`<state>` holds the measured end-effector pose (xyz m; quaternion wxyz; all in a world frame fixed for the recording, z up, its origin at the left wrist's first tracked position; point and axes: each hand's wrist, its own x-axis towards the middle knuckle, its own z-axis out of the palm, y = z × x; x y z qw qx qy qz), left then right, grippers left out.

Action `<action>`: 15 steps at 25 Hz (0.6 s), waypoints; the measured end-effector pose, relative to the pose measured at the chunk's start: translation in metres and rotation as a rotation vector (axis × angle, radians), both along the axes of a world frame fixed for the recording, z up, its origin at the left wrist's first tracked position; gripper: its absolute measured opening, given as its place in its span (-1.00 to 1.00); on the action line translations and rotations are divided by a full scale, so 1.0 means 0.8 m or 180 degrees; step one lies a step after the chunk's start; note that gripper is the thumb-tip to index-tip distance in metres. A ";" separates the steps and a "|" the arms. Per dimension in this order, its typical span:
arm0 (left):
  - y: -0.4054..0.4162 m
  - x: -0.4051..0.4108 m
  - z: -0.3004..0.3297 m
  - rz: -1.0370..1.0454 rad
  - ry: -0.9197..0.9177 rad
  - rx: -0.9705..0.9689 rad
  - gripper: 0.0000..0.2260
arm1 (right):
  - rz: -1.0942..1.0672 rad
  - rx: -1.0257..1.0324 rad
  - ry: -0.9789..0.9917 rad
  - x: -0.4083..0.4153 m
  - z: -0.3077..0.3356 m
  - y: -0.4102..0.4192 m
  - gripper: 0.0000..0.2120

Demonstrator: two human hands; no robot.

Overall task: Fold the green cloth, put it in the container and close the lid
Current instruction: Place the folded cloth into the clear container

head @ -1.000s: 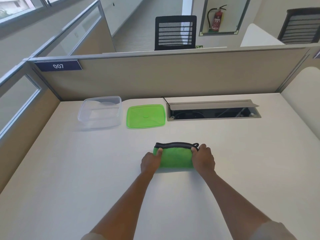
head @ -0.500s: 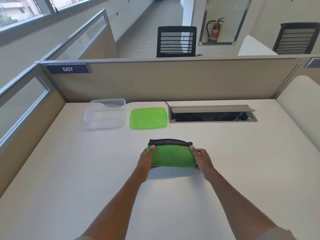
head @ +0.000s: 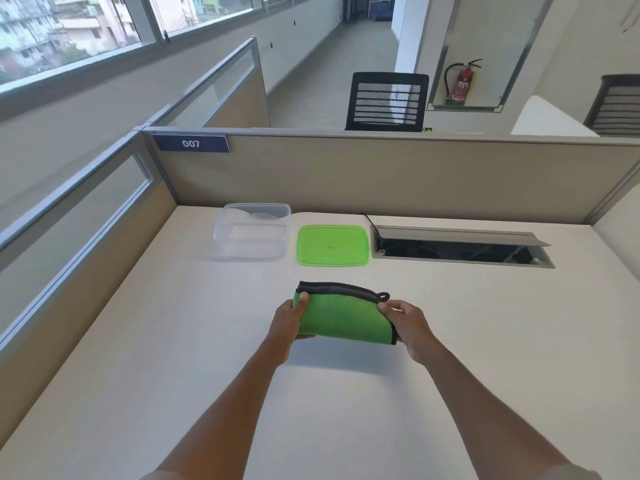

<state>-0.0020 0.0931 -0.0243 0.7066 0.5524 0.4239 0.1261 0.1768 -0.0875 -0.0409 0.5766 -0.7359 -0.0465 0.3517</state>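
One folded green cloth (head: 341, 318) was off the desk (head: 138, 341), left hand (head: 289, 322) and right hand (head: 408, 323) each pinching an end. One clear container (head: 252, 230), one green lid (head: 332, 244) beside it.

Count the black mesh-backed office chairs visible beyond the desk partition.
2: one chair behind the partition's middle, left of the fire extinguisher; another chair cut off at the right edge. Others may be hidden.

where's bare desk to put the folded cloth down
Bare desk lies left of the left hand, and right of the right hand below the cable tray. The back strip is crowded: container, lid.
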 end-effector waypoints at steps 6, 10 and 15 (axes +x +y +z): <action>0.064 -0.031 -0.004 0.0311 0.0301 0.0351 -0.64 | 0.0278 -0.0073 -0.0803 -0.020 0.006 0.078 -0.93; 0.131 -0.044 0.004 0.0351 0.0581 0.0786 -0.55 | 0.0449 -0.0156 -0.0990 -0.016 0.019 0.143 -0.90; 0.234 -0.032 0.044 0.0329 0.0851 0.1378 -0.59 | 0.0696 -0.0132 -0.1002 -0.005 0.055 0.240 -0.92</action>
